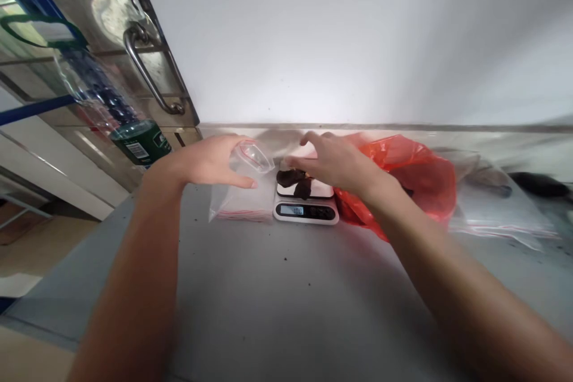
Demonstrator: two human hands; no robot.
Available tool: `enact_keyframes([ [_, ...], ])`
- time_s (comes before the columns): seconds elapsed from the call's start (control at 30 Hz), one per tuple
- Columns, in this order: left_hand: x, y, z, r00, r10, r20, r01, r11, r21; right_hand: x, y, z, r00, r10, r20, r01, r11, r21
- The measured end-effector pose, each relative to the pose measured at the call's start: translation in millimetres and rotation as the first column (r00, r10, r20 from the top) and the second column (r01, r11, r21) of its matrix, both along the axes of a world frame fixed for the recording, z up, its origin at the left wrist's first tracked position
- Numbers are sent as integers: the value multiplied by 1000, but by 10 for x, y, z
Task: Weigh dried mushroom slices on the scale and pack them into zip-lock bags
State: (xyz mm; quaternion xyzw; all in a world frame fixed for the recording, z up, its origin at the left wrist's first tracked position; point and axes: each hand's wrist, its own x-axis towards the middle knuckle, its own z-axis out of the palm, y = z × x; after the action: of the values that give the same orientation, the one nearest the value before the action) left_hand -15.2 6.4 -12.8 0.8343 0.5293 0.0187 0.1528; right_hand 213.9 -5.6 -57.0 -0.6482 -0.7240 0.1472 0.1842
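Hovering above the digital scale (329, 215), the person's right hand (342, 161) has its thumb and forefinger parted, with nothing visible between them. Dark brown pieces (290, 177) lie on the scale's white platform, just below and to the near side of that thumb; contact cannot be made out, as the hand covers the platform's far right part. The left hand (203, 161) makes a wide C, thumb and forefinger well apart around the raised mouth of a clear zip bag (253, 156); whether hidden fingers grip its film cannot be told. That spread probably keeps the mouth from collapsing. The dark pieces lie to the right of the left hand, apart from it.

The scale stands between both hands on the gray table (250, 298), its lit display toward the person, presumably for easy reading. Flat zip bags (242, 206) lie close on its left, likely within reach of the left hand. A red plastic bag (436, 188) sits just right of the scale, under the right forearm.
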Motion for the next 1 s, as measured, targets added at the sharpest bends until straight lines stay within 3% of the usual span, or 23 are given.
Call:
enact_keyframes([
  [0.1, -38, 19, -9, 999, 16, -34, -16, 1000, -1, -94, 42, -116, 989, 39, 142, -24, 994, -109],
  [0.2, -3, 16, -27, 998, 46, -50, -47, 999, -14, -195, 79, -220, 980, 28, 197, -2, 991, -135],
  [0.33, 92, 28, -70, 996, 32, -79, -38, 997, -70, -186, 182, -283, 991, 36, 126, -22, 993, -112],
  [0.57, 176, 112, -196, 994, -75, -76, 64, 988, -140, 87, 364, -322, 993, 101, -57, -105, 992, -73],
  [0.77, 212, 119, -245, 994, -96, -46, 88, 985, -147, 249, 338, -181, 931, 219, -293, -228, 974, 3],
  [1.0, 246, 104, -270, 982, -108, 154, 119, 991, -60, 79, 123, 68, 854, 323, -408, -347, 938, 18],
])
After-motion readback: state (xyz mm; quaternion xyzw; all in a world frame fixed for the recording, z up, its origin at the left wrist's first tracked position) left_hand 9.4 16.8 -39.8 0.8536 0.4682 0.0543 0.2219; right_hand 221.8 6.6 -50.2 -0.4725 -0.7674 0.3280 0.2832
